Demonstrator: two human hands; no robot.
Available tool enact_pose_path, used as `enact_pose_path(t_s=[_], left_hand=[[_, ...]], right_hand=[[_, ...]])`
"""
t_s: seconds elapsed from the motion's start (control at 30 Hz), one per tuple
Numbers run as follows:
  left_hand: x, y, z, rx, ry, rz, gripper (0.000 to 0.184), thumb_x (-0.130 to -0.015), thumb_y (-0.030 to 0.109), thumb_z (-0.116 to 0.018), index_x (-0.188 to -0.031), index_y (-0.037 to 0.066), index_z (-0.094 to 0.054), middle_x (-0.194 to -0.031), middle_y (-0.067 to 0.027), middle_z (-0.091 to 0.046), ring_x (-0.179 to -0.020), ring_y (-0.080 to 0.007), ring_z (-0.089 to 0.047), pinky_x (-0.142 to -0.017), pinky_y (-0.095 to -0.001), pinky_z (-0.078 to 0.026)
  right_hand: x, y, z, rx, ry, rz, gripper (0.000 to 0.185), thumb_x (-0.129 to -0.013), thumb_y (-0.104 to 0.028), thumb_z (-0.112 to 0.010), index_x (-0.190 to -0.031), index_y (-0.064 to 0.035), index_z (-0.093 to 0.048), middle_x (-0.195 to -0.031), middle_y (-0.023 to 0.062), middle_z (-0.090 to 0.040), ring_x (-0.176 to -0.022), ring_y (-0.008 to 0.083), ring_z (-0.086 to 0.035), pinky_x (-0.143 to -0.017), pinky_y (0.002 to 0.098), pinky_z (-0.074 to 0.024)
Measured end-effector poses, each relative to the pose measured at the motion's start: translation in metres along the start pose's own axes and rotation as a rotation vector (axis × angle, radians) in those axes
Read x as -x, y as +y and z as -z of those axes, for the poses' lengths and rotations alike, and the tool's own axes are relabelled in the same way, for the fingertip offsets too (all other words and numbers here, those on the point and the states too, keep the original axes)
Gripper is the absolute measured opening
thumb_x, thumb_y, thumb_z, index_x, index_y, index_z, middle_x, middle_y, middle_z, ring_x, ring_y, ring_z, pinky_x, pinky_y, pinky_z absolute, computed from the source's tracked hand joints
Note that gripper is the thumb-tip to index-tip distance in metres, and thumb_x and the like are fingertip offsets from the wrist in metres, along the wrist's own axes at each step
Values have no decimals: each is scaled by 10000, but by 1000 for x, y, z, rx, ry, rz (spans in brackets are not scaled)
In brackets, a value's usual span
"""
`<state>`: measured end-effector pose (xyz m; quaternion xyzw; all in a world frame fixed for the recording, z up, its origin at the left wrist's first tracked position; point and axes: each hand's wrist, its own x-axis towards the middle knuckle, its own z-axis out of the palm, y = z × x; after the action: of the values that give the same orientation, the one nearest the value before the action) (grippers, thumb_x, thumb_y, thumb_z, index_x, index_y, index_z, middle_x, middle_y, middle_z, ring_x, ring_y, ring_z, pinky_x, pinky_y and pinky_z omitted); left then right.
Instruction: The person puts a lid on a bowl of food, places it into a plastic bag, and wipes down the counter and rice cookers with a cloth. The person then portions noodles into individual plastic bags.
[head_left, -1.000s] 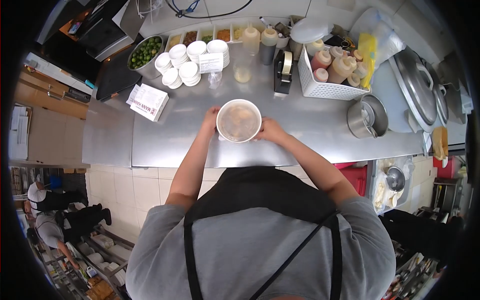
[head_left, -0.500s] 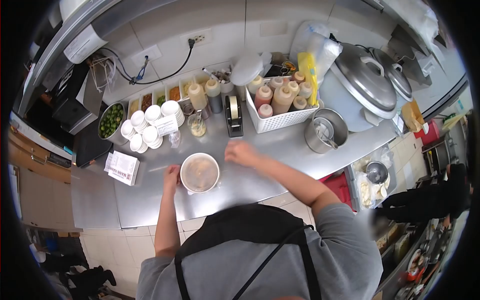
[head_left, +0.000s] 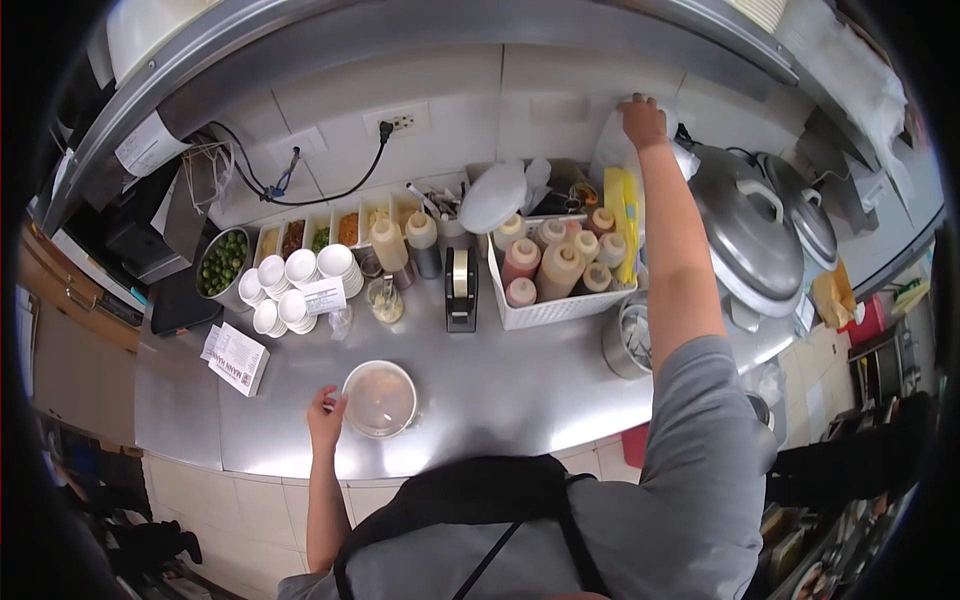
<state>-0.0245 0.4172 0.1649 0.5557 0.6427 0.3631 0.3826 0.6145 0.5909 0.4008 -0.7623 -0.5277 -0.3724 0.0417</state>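
My left hand (head_left: pixel 325 417) is beside a round white tub (head_left: pixel 380 399) with a cloudy, see-through cover. Its fingers are loosely bent and apart, near the tub's left edge, with nothing visible in them. My right arm stretches far up and to the right, over the end of a white basket. At the back wall my right hand (head_left: pixel 643 120) has its fingers bent over the top of a clear plastic bag (head_left: pixel 612 145). The arm hides part of the bag and part of a metal pot (head_left: pixel 622 342).
A tape dispenser (head_left: pixel 461 290) stands mid-counter. The white basket (head_left: pixel 560 313) holds several squeeze bottles. Stacked white cups (head_left: pixel 292 305), a box (head_left: pixel 238 360) and a container of green limes (head_left: pixel 224 262) sit at left. Large lidded pots (head_left: pixel 745 225) stand at right.
My right hand has moved from above the counter, right of the tub, up to the plastic bag at the wall. My left hand has loosened away from the tub's side. The view has shifted.
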Motion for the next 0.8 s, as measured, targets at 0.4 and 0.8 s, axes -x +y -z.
enact_pose_path(t_s=[0.4, 0.8], left_hand=[[8, 7, -5, 39, -74, 148, 201, -764, 73, -577, -937, -22, -540, -638, -63, -502, -417, -122, -509, -333, -237, -425], [-7, -1, -3, 112, -124, 109, 189, -759, 56, -572, -925, -29, -542, -626, -74, -516, -407, -130, -518, -329, -245, -426]], right_hand=[[-26, 48, -13, -1060, 258, -524, 136, -782, -173, -517, -749, -75, -606, -657, 128, -591, -665, 294, -581, -600, 354, -451], [18, 30, 70, -2570, 571, -373, 174, -875, -111, -425, -1043, -65, -429, -995, 107, -544, -912, 259, -555, -808, 405, -462]])
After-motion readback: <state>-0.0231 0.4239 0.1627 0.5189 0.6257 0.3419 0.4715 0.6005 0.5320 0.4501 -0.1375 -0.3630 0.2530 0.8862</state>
